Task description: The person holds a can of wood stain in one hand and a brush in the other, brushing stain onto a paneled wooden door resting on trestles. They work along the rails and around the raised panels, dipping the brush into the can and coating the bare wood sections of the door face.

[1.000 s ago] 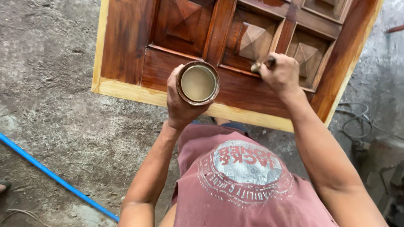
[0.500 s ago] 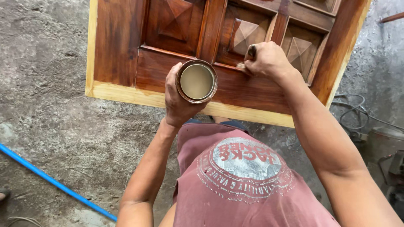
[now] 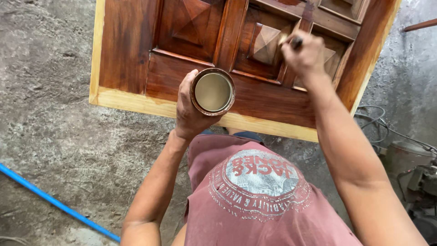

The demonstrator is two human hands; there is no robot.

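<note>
A big panelled wooden door (image 3: 136,54) lies flat over the rough concrete floor (image 3: 50,118), and it takes up most of what I can see. Its face is dark reddish brown and glossy; the bottom edge (image 3: 150,107) nearest the person and the left edge are pale, bare wood. Raised pyramid panels sit in the recesses between the rails.

A blue pipe (image 3: 54,202) runs slantwise across the floor towards the lower left, well apart from the door. Off the door's right edge there are loose cables (image 3: 387,132) and some grey metal gear (image 3: 414,168), too cramped into the corner to make out.

The person stands at the door's bottom edge in a faded red shirt (image 3: 255,196). The left hand (image 3: 191,107) is wrapped round a small round tin (image 3: 212,91), a firm grip, holding it upright above the lower rail; pale tan liquid fills it.

The right hand (image 3: 304,54) is closed round a dark handle, a brush (image 3: 295,42) as far as I can tell, its tip touching the moulding beside a pyramid panel near the door's right side. The bristles are mostly hidden.

I'd judge the coating step is in hand, worked into the panel recesses. The next move probably calls for short careful strokes along the moulding, and the brush brought over to the tin when it runs dry, with the tin kept level.
</note>
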